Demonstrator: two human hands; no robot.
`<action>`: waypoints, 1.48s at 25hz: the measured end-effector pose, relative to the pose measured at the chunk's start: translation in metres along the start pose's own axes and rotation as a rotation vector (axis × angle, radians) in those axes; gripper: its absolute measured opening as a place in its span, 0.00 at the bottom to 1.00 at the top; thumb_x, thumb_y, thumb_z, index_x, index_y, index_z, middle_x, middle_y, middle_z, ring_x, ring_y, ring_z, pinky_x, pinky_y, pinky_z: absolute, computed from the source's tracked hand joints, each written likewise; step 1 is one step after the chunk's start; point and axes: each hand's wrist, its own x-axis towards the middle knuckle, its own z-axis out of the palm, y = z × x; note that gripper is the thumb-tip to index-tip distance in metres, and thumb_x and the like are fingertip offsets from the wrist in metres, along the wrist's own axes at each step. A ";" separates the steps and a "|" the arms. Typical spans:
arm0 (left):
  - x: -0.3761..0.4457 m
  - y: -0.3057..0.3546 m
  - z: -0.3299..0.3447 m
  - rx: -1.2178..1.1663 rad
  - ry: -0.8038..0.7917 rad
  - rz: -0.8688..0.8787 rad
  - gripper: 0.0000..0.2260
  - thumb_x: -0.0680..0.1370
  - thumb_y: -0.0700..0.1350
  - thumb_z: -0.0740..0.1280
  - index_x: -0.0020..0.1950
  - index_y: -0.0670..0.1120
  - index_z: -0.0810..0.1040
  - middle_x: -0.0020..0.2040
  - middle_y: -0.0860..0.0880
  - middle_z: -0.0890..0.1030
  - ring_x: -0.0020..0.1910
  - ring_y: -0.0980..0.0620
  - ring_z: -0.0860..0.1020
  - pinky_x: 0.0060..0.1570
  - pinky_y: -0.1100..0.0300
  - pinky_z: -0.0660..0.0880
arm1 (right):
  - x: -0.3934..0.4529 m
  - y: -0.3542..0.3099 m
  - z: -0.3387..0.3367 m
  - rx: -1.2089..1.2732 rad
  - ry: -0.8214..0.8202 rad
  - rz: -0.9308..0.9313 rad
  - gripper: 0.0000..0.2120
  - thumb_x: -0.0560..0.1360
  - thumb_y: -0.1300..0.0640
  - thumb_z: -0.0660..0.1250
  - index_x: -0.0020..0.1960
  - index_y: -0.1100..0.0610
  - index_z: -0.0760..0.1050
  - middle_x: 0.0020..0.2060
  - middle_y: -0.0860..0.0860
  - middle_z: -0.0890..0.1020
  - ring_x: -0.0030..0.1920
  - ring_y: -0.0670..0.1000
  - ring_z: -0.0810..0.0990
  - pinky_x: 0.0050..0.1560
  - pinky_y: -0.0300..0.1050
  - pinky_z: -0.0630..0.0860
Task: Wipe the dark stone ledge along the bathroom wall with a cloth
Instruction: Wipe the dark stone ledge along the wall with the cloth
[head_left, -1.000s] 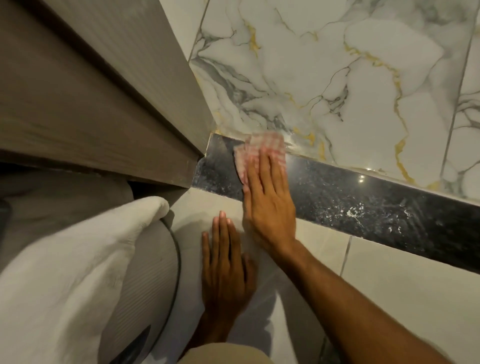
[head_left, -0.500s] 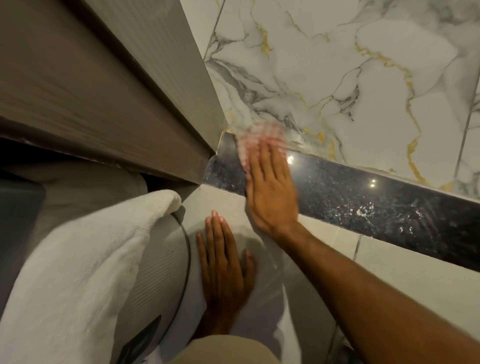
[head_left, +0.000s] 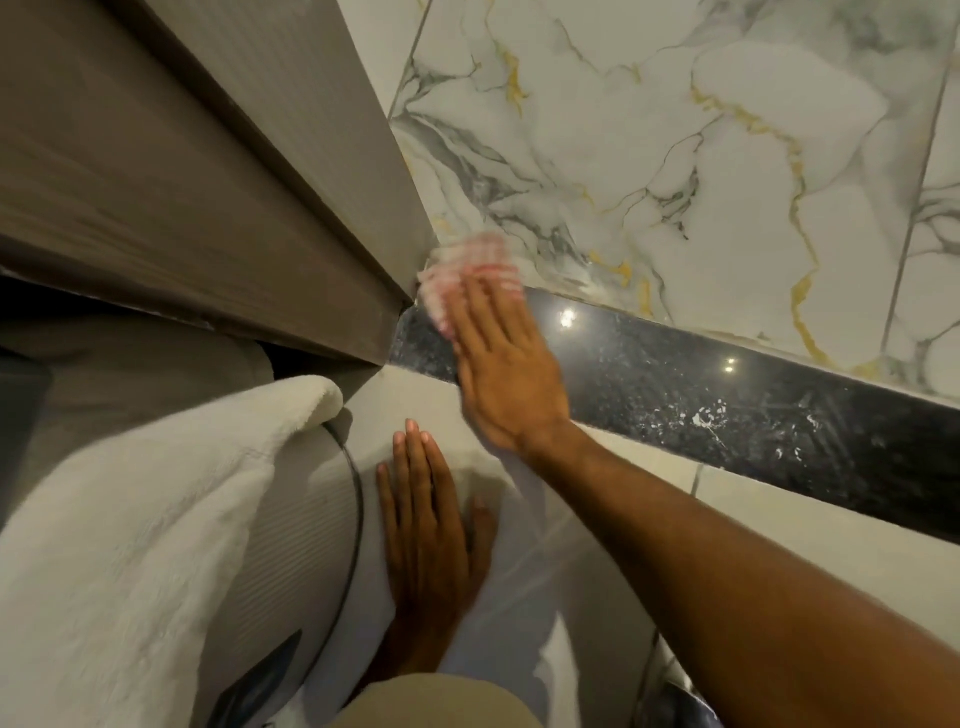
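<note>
Step in hand: wiping far-L end of ledge (head_left: 727, 395), at the corner where it meets the brown panel (head_left: 218, 208).

R hand (head_left: 498, 364) flat, palm down, fingers straight and close together, pressing the cloth (head_left: 467, 265) onto the stone; no pinch. Cloth pink/white check, blurred, bunched under the fingertips, its top edge riding up against the marble wall tile (head_left: 675, 156).

L hand (head_left: 426, 525) flat w/ fingers together on the pale tile below the ledge, holding nothing; looks like a brace.

Ledge runs off R, w/ pale flecks & smears approx mid-length. White towel (head_left: 145, 519) lies lower L, apart from both hands.

Next, prob.: sweep cloth R along the ledge, keep even pressure, cover the flecked patch.
</note>
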 end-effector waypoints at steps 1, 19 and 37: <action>-0.001 0.001 -0.001 -0.004 0.002 0.004 0.34 0.89 0.58 0.50 0.87 0.35 0.58 0.88 0.35 0.60 0.88 0.36 0.59 0.86 0.35 0.61 | -0.010 0.000 0.005 -0.015 -0.011 -0.128 0.31 0.90 0.49 0.54 0.89 0.54 0.48 0.89 0.56 0.50 0.89 0.56 0.46 0.89 0.56 0.45; 0.009 0.019 -0.021 -0.026 -0.144 0.157 0.33 0.84 0.52 0.54 0.84 0.33 0.63 0.85 0.31 0.64 0.84 0.31 0.64 0.82 0.29 0.62 | -0.135 0.061 -0.014 0.101 0.182 0.422 0.33 0.81 0.61 0.66 0.85 0.60 0.65 0.84 0.59 0.66 0.86 0.61 0.63 0.86 0.62 0.64; 0.023 0.010 -0.011 0.092 -0.294 0.640 0.37 0.86 0.68 0.40 0.89 0.48 0.56 0.88 0.36 0.60 0.86 0.32 0.59 0.83 0.27 0.51 | -0.210 0.087 -0.017 0.024 0.237 0.668 0.31 0.85 0.60 0.67 0.86 0.59 0.63 0.85 0.60 0.64 0.87 0.59 0.59 0.85 0.60 0.66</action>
